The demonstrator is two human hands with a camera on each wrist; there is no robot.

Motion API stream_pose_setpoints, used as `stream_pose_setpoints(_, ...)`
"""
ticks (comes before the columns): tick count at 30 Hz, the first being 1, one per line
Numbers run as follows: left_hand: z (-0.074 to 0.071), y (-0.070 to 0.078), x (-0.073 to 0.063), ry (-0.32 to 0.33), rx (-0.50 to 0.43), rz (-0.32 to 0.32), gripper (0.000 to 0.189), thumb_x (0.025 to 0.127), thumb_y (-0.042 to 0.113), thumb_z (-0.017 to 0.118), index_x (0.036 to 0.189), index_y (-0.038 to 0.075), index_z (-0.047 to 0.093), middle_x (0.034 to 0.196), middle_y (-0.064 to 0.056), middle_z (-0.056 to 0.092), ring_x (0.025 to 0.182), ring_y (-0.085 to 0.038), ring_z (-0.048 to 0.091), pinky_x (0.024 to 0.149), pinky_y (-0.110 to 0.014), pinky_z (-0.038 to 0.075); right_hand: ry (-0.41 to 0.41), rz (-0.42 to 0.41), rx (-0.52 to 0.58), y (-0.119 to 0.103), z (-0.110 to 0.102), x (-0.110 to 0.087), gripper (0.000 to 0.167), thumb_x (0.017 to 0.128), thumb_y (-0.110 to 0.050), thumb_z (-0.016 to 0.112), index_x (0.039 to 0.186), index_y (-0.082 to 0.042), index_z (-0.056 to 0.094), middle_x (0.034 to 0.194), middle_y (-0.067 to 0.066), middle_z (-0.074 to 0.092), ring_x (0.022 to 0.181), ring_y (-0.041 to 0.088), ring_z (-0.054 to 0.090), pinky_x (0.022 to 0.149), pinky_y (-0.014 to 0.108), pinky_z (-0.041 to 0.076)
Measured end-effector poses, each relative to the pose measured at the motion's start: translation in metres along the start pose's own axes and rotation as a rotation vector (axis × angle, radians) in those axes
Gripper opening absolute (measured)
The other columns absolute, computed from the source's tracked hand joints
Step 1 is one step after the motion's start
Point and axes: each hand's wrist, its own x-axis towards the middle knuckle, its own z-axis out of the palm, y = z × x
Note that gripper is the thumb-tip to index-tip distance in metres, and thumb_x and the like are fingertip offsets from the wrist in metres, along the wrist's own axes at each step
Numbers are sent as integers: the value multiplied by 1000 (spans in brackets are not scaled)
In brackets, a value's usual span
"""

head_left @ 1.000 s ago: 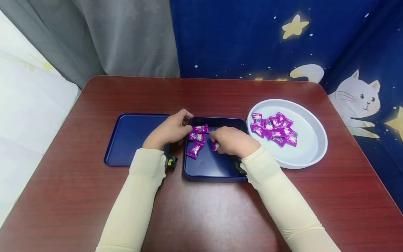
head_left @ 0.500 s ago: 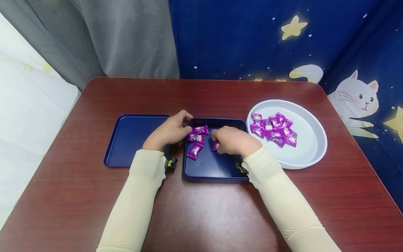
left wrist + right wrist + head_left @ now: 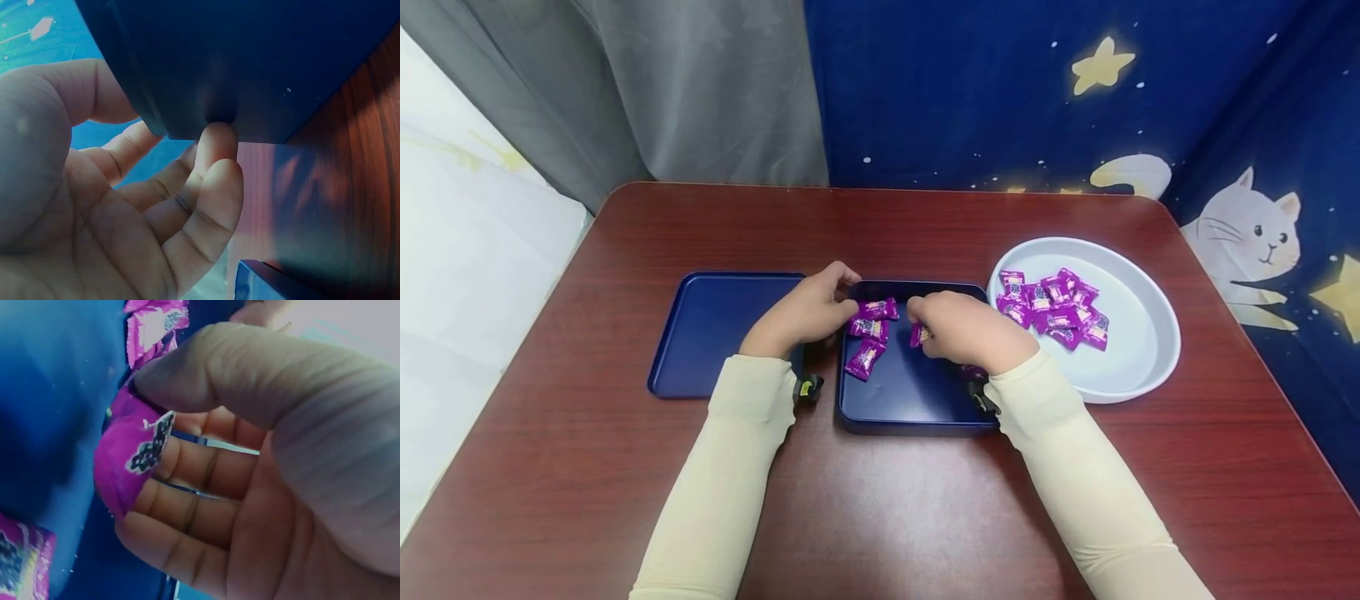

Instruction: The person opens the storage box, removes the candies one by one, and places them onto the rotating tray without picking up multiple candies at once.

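Note:
My right hand [image 3: 966, 327] pinches a purple-wrapped candy [image 3: 128, 456] between thumb and fingers, low over the dark blue box [image 3: 895, 400]. Three more purple candies [image 3: 868, 329] lie in a column along the box's left side. Partly under the right wrist, another candy [image 3: 973, 372] shows; the right wrist view also has a candy [image 3: 22, 559] at its lower left. My left hand [image 3: 808, 310] grips the box's left wall near the far corner. Its thumb reaches the rim, while bent fingers [image 3: 217, 140] touch the outer side.
A flat blue tray or lid [image 3: 722, 333] lies left of the box, partly behind the left hand. Right of the box stands a round white dish [image 3: 1131, 333] with a heap of purple candies [image 3: 1060, 319]. All rest on a reddish-brown wooden table [image 3: 880, 517].
My right hand has shifted slightly right and away from me, taking the pinched candy along. The left hand keeps its place on the box.

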Motion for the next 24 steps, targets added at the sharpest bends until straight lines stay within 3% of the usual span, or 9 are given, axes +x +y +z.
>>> stream_pose_setpoints(11,-2,0,0,-10,4,0,40,98,16,54,137,9,45,132,-17,55,63,-30,61,63,-38,53,24,34,26,-1,-15,-12,36,86,-12,72,120,-5,64,96,7,64,79,21,60,78,36,54)
stream_pose_setpoints(18,-3,1,-1,-13,2,-1,40,98,16,54,136,10,45,129,-15,56,64,-31,61,64,-38,52,46,53,43,1,-25,-23,38,87,-13,74,122,-5,63,106,10,65,84,22,61,83,39,54)
stream_pose_setpoints(24,-4,1,-2,-13,13,2,39,98,16,54,136,9,45,130,-16,56,69,-28,61,68,-39,52,80,65,57,9,-33,-30,35,88,-12,72,120,-5,61,105,9,65,84,22,59,82,39,53)
